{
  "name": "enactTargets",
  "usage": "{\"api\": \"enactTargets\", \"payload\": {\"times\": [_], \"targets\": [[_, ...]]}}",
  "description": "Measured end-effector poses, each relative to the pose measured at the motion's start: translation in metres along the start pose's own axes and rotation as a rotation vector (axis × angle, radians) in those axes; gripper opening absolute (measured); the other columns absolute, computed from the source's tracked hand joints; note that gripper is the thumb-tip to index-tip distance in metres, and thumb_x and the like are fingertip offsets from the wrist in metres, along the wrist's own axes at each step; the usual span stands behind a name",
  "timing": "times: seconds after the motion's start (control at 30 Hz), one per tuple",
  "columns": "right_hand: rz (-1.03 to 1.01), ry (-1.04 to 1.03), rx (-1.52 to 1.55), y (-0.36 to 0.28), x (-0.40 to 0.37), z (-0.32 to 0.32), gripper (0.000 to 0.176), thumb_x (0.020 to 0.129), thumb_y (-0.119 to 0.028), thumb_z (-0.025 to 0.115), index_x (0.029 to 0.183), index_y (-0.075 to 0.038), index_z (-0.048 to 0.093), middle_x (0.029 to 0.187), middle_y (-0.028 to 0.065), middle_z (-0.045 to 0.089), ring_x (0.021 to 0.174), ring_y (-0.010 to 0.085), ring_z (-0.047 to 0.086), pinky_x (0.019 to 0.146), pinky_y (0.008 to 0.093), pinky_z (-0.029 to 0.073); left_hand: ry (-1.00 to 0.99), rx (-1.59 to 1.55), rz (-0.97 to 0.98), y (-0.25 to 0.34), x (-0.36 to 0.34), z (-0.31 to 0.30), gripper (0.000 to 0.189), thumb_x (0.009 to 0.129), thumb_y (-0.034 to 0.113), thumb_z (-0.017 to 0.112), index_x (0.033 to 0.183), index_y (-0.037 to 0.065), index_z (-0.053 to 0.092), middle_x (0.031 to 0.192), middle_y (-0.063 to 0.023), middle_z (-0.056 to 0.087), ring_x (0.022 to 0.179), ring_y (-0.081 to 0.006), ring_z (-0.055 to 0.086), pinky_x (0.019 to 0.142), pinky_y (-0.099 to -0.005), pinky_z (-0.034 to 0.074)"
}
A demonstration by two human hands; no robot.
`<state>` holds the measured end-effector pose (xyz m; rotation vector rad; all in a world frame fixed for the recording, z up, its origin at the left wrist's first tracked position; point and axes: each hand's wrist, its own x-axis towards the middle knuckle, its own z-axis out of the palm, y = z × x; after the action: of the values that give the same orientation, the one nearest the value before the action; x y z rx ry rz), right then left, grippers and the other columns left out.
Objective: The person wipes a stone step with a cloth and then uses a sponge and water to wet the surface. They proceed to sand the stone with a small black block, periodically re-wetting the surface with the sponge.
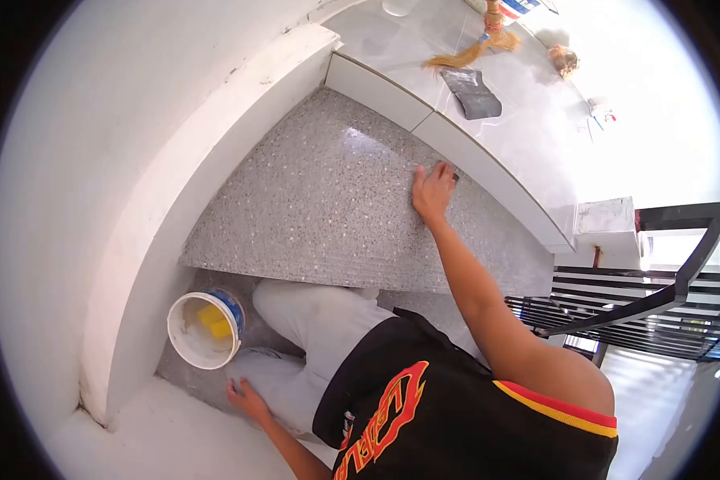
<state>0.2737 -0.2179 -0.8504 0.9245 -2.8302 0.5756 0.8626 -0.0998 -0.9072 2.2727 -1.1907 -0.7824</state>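
The step [320, 208] is grey, speckled white and dark. At eight o'clock a white bucket [186, 346] with a blue label holds a yellow sponge [214, 318]. At six o'clock my shirt [456, 432] is black with red-and-yellow flame lettering; my trousers [312, 320] are pale grey.

Clutter on the upper landing, railing to one side

A straw-bristled broom [468, 54] and a dark grey crumpled sheet [471, 93] lie near the front edge of the glossy pale grey tiled landing [528, 136]; a black metal slatted railing [648, 308] stands below its right corner.
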Motion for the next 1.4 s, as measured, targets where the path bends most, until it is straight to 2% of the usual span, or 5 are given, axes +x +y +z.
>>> {"api": "enactTargets", "payload": {"times": [0.13,0.2,0.43,0.73,1.4], "targets": [[0.027,-0.174,-0.141,-0.024,-0.014,-0.006,0.077,0.085,-0.046,0.050,0.133,0.011,0.030,0.139,0.0297,0.029,0.132,0.0401,0.025,0.109,0.0460,0.019,-0.018,0.030,0.033,-0.008,0.002,0.002,0.048,0.087,0.027,0.058,0.122,-0.003,0.047,0.124,-0.0214,0.045,0.117,-0.0326,0.042,0.102,-0.0403,0.030],[-0.502,-0.112,-0.049,-0.013,-0.019,0.001,0.080,0.085,-0.049,0.050,0.130,0.013,0.030,0.136,0.0317,0.030,0.126,0.0449,0.030,0.107,0.0494,0.020,-0.018,0.017,0.014,0.009,-0.011,-0.001,0.047,0.086,0.027,0.059,0.121,-0.003,0.047,0.123,-0.0214,0.046,0.117,-0.0328,0.043,0.102,-0.0405,0.031],[-0.034,-0.076,-0.091,-0.043,-0.017,0.007,0.080,0.085,-0.052,0.047,0.131,0.012,0.032,0.136,0.0299,0.032,0.132,0.0405,0.023,0.109,0.0473,0.020,0.003,0.044,0.016,0.011,-0.006,-0.004,0.046,0.086,0.029,0.059,0.120,-0.002,0.050,0.123,-0.0210,0.046,0.116,-0.0332,0.044,0.099,-0.0409,0.034],[-0.035,-0.200,-0.174,-0.022,-0.002,-0.024,0.067,0.089,-0.048,0.042,0.124,0.009,0.042,0.128,0.0215,0.042,0.121,0.0353,0.038,0.104,0.0494,0.024,0.013,-0.018,0.028,-0.005,-0.003,0.001,0.045,0.086,0.026,0.057,0.121,-0.002,0.049,0.123,-0.0201,0.047,0.116,-0.0329,0.043,0.101,-0.0406,0.032],[-0.230,-0.220,-0.203,-0.021,-0.017,-0.003,0.072,0.088,-0.053,0.041,0.130,0.006,0.039,0.134,0.0232,0.037,0.128,0.0360,0.032,0.105,0.0517,0.023,0.058,-0.092,0.051,-0.006,-0.003,0.001,0.043,0.086,0.026,0.058,0.120,-0.001,0.050,0.121,-0.0192,0.048,0.115,-0.0325,0.044,0.100,-0.0407,0.032]]}}
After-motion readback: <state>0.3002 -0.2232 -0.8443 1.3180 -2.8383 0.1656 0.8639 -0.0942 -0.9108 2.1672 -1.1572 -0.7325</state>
